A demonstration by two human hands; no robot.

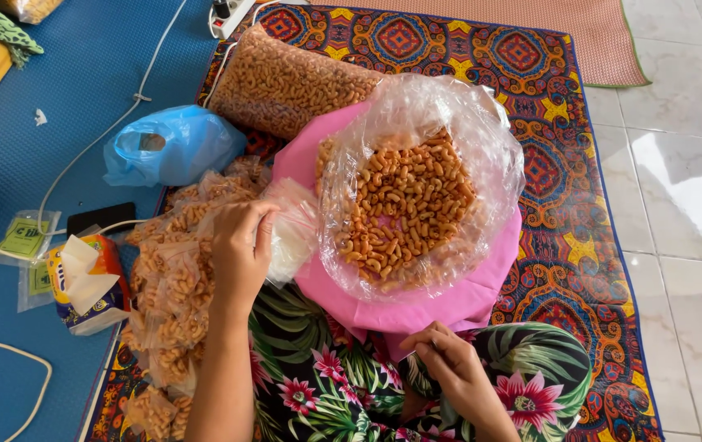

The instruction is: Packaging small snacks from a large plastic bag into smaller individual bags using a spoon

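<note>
My left hand [240,250] pinches the top of a small clear plastic bag [292,229] beside a pink basin [416,307]. The basin is lined with a big clear bag [494,151] holding orange curled macaroni snacks [404,209]. My right hand [449,364] rests on my lap over floral cloth, below the basin's near rim, its fingers curled shut; I cannot tell whether anything is in them. To the left of my left arm lies a pile of small filled snack packets [171,278].
A long sealed bag of the same snacks [285,82] lies behind the basin. A blue plastic bag [171,147], a tissue box [85,282], a dark phone [101,218], a white cable [89,143] and power strip [228,15] sit left. Patterned mat [564,205], tiled floor right.
</note>
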